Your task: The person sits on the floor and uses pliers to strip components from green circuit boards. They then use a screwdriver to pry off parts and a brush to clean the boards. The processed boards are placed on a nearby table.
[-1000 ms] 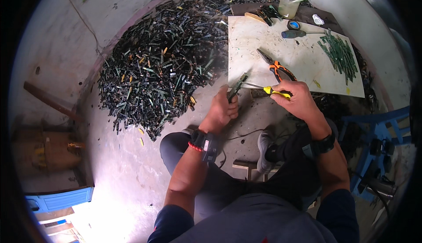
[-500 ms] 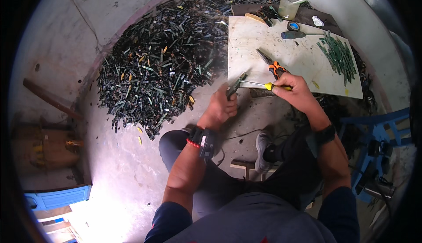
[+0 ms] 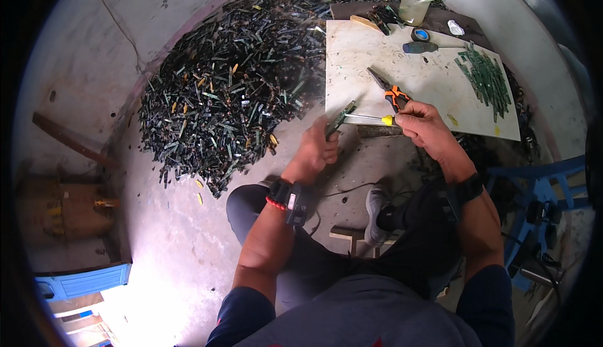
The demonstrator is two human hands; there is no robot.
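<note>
My left hand [image 3: 319, 148] is closed round a narrow dark green strip [image 3: 340, 119], which looks like a slim circuit board and points up past my fingers. In my right hand [image 3: 428, 128] is a screwdriver [image 3: 387, 121] with a yellow handle, mostly covered by my fingers. Its thin metal shaft reaches left to the strip, and the tip appears to touch it. Just beyond my right hand, long-nose pliers [image 3: 396, 97] with orange and black handles lie on the pale board [image 3: 358, 52].
A large heap of dark strips [image 3: 220, 96] covers the floor at left. On the board's right lie green strips [image 3: 487, 83]; behind are another screwdriver [image 3: 419, 47], a blue-centred tape roll [image 3: 420, 35] and a plastic cup [image 3: 413, 8]. A blue chair [image 3: 534, 187] stands at right.
My right hand has shifted slightly to the right and turned, so the screwdriver lies flatter and less of its handle shows. My left hand stays nearly still with the strip.
</note>
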